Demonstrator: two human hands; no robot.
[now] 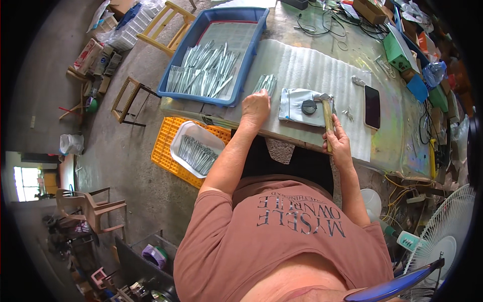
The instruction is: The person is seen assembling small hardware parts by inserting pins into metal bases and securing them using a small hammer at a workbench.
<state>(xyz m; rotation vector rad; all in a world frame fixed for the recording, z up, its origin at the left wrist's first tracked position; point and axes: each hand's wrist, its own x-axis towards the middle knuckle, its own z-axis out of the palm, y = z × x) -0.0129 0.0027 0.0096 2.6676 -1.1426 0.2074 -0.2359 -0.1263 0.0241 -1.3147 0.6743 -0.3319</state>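
Note:
My left hand (256,107) is closed, its fingertips at the near end of a small pile of thin, shiny metal strips (267,82). Whatever lies between those fingers is hidden. My right hand (338,143) grips the wooden handle of a hammer (327,113). The hammer's head rests over the right side of a flat metal-coloured block (294,98). On that block sits a round dark disc (309,107), left of the hammer. Beneath these, a white foam sheet (302,63) covers part of the table.
A blue tray (236,95) with many strips stands at the table's left. Below it, a white tub (175,146) of strips sits on an orange crate (161,143). A phone (372,107) lies right of the hammer. A fan (443,236) stands at lower right.

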